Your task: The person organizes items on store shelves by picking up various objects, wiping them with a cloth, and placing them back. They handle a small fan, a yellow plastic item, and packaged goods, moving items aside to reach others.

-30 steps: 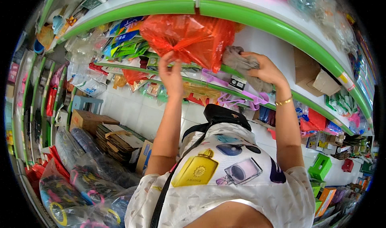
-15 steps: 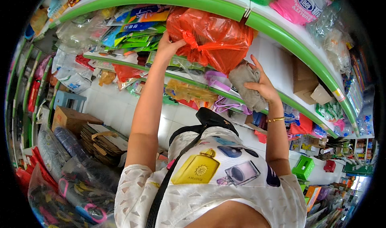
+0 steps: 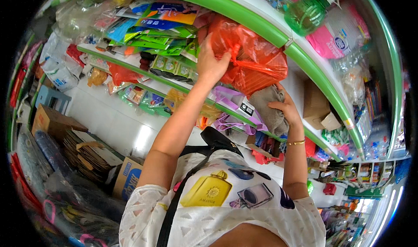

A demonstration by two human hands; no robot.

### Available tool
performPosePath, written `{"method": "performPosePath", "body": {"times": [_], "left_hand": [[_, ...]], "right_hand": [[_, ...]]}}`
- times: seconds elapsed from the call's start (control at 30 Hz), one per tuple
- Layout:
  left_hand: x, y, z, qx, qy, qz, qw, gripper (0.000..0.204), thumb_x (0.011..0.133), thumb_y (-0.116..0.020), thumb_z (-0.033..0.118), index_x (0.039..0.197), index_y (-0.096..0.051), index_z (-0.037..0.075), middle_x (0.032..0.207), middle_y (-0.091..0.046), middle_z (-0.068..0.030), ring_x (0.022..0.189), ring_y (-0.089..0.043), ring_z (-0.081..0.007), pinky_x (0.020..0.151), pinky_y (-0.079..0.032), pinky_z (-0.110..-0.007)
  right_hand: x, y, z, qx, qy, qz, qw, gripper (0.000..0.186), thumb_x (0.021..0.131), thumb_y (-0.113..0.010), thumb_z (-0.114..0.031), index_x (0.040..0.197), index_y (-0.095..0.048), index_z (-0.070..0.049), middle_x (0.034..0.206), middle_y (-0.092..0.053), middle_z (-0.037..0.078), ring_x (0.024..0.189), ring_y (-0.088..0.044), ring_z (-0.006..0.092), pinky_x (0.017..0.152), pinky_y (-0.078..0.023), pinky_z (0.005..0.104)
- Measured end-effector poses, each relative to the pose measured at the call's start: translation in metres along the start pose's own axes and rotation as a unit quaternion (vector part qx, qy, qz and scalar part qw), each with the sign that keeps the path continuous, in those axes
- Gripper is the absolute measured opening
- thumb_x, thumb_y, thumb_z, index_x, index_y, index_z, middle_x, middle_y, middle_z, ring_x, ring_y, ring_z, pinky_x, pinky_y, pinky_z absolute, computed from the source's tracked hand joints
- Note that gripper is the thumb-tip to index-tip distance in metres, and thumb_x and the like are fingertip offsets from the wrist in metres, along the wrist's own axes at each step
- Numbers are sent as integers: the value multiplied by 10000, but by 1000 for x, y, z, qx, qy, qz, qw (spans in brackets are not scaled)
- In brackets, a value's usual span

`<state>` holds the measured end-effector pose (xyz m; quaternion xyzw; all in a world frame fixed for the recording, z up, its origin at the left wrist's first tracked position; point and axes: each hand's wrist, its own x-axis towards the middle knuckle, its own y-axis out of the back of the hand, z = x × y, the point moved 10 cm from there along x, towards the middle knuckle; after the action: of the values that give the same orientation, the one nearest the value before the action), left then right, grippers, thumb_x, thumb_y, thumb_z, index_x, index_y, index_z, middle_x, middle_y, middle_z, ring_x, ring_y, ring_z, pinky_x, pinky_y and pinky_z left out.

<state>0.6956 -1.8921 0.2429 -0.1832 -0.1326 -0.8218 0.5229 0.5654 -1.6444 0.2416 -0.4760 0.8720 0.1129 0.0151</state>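
Note:
A knotted red plastic bag point(image 3: 257, 62), bulging and shiny, rests on a shelf under a green-edged shelf above. My left hand point(image 3: 212, 60) grips its left side, the thumb near the knot and the other fingers mostly hidden against the bag. Wrapped in my right hand point(image 3: 286, 105) is a crumpled grey-brown cloth point(image 3: 267, 107), pressed up near the bag's lower right corner. The thumb lies over the cloth and the other fingers go behind it. Left of the bag lies a pile of flat green and blue packets point(image 3: 163, 27).
A lower green-edged shelf point(image 3: 174, 87) holds purple hangers point(image 3: 230, 120). To the right of the bag stands an open cardboard box point(image 3: 315, 110). Above are a green bottle point(image 3: 305, 16) and a pink pack point(image 3: 337, 40). Flattened cardboard point(image 3: 89, 155) stacks on the floor at left.
The view has shifted. My left hand has moved right, staying on the red bag's left side. My right hand and the cloth have come closer under the bag.

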Motion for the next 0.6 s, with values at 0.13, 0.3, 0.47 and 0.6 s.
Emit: {"method": "performPosePath", "body": {"times": [0.13, 0.3, 0.47, 0.6], "left_hand": [[-3, 0, 24, 99, -2, -11, 995, 775, 739, -619, 394, 1336, -284, 29, 1293, -383, -268, 1238, -336, -379, 1025, -258, -425], [2, 6, 6, -47, 0, -59, 997, 761, 739, -605, 363, 1348, -291, 32, 1331, -355, -247, 1255, -331, -343, 1033, -263, -369], [18, -1, -61, -320, 202, -129, 917, 510, 870, -283, 315, 1239, -475, 19, 1232, -500, -108, 1116, -458, -208, 940, -346, -323], [43, 5, -123, -220, 267, -31, 938, 385, 937, -381, 316, 1052, -575, 3, 1026, -598, -97, 886, -562, -181, 805, -441, -327]], "right_hand": [[2, 15, -7, -70, -42, -4, 997, 667, 674, -608, 24, 1289, -350, 32, 1120, -541, 86, 997, -526, 178, 868, -405, 276], [0, -5, -18, -19, -31, -28, 999, 670, 678, -615, 11, 1290, -343, 33, 1135, -532, 88, 1011, -517, 178, 877, -401, 283], [0, 1, 32, 13, -23, 11, 1000, 699, 757, -651, -89, 1337, -280, 31, 1258, -448, 102, 1115, -458, 179, 937, -371, 295], [10, -18, 23, -88, 28, 65, 994, 740, 794, -666, -231, 1350, -254, 30, 1280, -428, 123, 1159, -431, 198, 976, -345, 319]]}}
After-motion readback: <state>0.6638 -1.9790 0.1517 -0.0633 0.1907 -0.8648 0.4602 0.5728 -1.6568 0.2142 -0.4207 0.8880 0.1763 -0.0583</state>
